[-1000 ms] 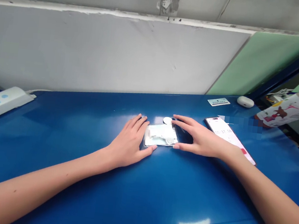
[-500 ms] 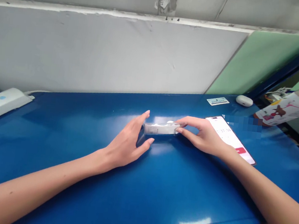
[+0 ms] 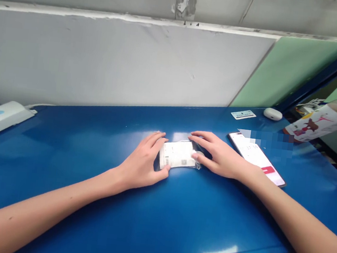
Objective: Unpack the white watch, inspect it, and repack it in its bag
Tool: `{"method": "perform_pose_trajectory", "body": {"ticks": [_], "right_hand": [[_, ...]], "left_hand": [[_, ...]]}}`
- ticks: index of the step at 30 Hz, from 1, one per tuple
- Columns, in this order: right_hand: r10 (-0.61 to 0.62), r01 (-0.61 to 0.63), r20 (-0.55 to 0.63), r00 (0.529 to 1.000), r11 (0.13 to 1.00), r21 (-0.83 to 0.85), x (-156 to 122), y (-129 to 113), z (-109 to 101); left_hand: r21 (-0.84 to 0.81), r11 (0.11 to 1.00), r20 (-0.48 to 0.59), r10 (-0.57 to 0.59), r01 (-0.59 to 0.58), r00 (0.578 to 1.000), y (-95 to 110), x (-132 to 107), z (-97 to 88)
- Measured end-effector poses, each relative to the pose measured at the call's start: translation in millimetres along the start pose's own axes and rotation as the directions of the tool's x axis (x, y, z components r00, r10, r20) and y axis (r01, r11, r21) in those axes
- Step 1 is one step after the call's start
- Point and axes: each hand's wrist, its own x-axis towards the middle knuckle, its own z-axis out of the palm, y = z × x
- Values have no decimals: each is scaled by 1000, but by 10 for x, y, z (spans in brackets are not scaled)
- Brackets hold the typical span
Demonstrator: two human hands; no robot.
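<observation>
A small clear plastic packet with a white printed label (image 3: 176, 153) lies flat on the blue table (image 3: 158, 218), label side up. Around its left end is my left hand (image 3: 144, 160), with the fingertips at the top edge and the thumb at the lower left corner. On the other side, my right hand (image 3: 218, 154) has its thumb touching the packet's right edge. The right fingers are spread apart from that thumb, their tips just past the top edge. What is inside the packet cannot be made out.
Right of my right hand lies a lit phone (image 3: 258, 157). Behind it are a printed card (image 3: 243, 114) and a white earbud case (image 3: 272, 114). A labelled bottle (image 3: 321, 119) leans at the far right. At the left edge sits a white power strip (image 3: 1, 119); a wall (image 3: 117, 64) stands behind.
The packet has gone from tilted on edge to lying flat with its label up. The right fingers have opened from their pinch on its end; the left hand has closed in around the left end.
</observation>
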Motion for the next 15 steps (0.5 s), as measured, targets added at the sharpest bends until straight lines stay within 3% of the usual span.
{"method": "perform_pose_trajectory", "body": {"ticks": [3,7,15], "right_hand": [[-14,22,109,994,997,-72,-15,24,-24],[-8,21,128,992,995,-100,-16,40,-3],[21,-18,-54,998,998,55,61,-106,148]], "left_hand": [[22,1000,44,-18,17,999,15,3,-14],[59,998,87,-35,30,996,10,-7,-18],[82,997,75,5,-11,997,-14,-7,-1]]}}
